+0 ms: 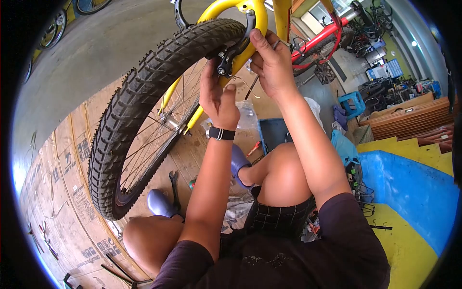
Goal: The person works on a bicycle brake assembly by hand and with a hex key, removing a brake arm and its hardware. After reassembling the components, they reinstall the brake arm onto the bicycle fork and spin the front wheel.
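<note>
A yellow bicycle fork [215,8] carries a wheel with a knobby black tire [108,144]. On the fork leg is a black rim brake arm [234,49] with a bolt at its lower end. My left hand [220,98], wearing a wristwatch [221,133], is closed around the arm's lower end, its fingers partly hidden beside the rim. My right hand [274,65] grips the arm and fork leg from the other side, thumb pressed near the arm's top and fingers curled. A thin brake cable end [250,90] sticks out between my hands.
Flattened cardboard [62,192] covers the floor, with a wrench [174,188] near my shoe. A blue bin [270,137] and a red-handled tool [253,148] lie beyond my knees. A red bicycle [320,38] and a blue stool [352,104] stand at the right.
</note>
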Tool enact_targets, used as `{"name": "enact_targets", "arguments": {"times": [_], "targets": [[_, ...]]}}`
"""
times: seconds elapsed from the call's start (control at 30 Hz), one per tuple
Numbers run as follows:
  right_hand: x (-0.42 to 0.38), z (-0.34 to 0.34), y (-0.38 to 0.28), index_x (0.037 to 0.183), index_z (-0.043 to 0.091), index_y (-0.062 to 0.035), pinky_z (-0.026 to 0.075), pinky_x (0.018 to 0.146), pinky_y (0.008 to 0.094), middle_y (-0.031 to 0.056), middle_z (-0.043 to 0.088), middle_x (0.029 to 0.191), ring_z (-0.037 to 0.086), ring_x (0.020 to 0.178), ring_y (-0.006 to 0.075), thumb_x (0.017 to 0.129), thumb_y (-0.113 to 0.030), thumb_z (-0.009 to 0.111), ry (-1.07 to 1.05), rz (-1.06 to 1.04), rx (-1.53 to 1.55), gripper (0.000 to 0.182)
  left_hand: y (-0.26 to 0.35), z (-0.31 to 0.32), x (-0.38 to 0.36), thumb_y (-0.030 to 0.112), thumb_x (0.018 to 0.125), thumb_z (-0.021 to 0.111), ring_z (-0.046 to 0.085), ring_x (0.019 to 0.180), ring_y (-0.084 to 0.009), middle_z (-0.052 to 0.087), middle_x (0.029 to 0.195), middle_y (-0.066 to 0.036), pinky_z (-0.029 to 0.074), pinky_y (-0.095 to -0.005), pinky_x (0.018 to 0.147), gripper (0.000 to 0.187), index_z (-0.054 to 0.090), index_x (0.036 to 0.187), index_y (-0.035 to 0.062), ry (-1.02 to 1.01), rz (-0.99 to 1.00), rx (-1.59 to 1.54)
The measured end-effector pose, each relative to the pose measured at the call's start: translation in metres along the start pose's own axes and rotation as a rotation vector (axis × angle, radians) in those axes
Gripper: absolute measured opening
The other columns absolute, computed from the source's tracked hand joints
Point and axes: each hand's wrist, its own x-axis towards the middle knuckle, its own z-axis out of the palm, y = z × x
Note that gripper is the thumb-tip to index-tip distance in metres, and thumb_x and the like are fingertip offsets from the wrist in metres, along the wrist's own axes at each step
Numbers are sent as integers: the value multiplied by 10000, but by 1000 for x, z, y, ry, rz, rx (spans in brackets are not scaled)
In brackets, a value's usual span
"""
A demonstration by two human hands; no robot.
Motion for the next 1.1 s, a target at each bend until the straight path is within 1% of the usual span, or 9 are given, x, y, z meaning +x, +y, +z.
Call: {"name": "enact_targets", "arguments": {"times": [0.1,0.3,0.4,0.47,0.57,0.67,0.77,0.87,1.1], "targets": [[1,-6,4,1060,600,-38,226,419,180,-64,557,754,362,480,-20,867,-346,809,-14,-9,69,419,-3,1,1,-131,852,596,533,1289,-254,519,1419,-197,434,-364,1078,640,387,1456,-98,-11,28,121],[1,-4,3,1082,587,-25,282,451,174,-36,592,826,431,544,-14,876,-323,805,-25,-7,103,422,2,12,1,-145,847,622,542,1241,-225,537,1366,-168,443,-350,1062,629,401,1431,-80,-9,102,240],[0,3,0,1004,591,-92,200,402,192,-121,382,596,262,421,-15,949,-353,712,-8,-32,50,293,0,9,3,-146,836,643,539,1231,-221,546,1340,-160,456,-349,1043,637,406,1423,-74,18,48,189],[0,-2,1,1001,590,-91,203,399,190,-120,379,589,264,419,-16,948,-357,712,-25,-11,28,297,-1,10,3,-141,837,652,537,1231,-217,551,1323,-154,475,-342,1016,628,413,1414,-71,31,29,206],[1,-3,2,998,587,-91,207,397,185,-120,382,588,269,418,-17,947,-361,713,-35,3,29,301,1,16,5,-118,863,656,567,1177,-195,564,1289,-142,509,-309,950,573,431,1388,-71,5,180,321],[1,1,2,996,585,-92,206,395,183,-120,384,588,269,417,-17,946,-363,714,-11,-33,45,304,-3,19,4,-80,894,660,607,1090,-169,583,1247,-134,529,-278,887,510,452,1359,-74,95,56,303],[1,0,2,996,584,-93,205,395,185,-119,391,592,268,416,-17,947,-366,713,-15,-19,35,306,-5,26,3,-41,905,682,630,1016,-153,603,1217,-136,537,-267,851,489,466,1343,-79,173,103,359],[3,-6,4,999,582,-94,206,394,186,-118,396,593,269,415,-17,947,-371,712,-38,3,37,310,-6,30,2,36,886,749,667,1030,-188,625,1215,-169,553,-291,869,547,484,1348,-86,228,98,385],[2,-4,3,1007,576,-96,201,386,186,-119,383,581,262,413,-18,953,-362,707,-18,1,34,302,-4,32,1,43,915,717,643,959,-135,657,1131,-135,536,-256,811,490,509,1335,-100,223,135,487]]}}
